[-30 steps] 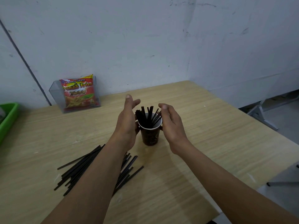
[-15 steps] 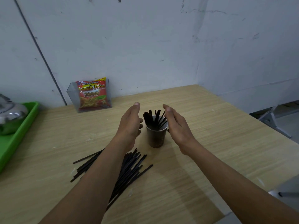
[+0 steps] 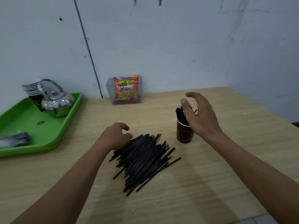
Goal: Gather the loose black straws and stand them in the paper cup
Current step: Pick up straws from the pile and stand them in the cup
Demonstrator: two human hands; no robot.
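Observation:
A dark brown paper cup (image 3: pixel 183 135) stands on the wooden table with several black straws (image 3: pixel 179 113) upright in it. My right hand (image 3: pixel 200 117) hovers open at the cup's right side, thumb and fingers spread around the straw tops, and hides part of the rim. A large pile of loose black straws (image 3: pixel 144 159) lies flat to the left of the cup and nearer to me. My left hand (image 3: pixel 116 136) rests at the pile's far left end with its fingers loosely curled and its fingertips touching the straw ends. No straw is lifted.
A green tray (image 3: pixel 48 143) at the left holds a metal kettle (image 3: pixel 56 102), a stack of cups (image 3: pixel 32 89) and a grey object (image 3: pixel 14 139). A snack bag in a clear holder (image 3: pixel 127 89) stands against the wall. The table's edge runs along the right.
My left hand has left the cup and come down onto the straw pile. My right hand stays by the cup. The view has swung left, and the tray and kettle now show.

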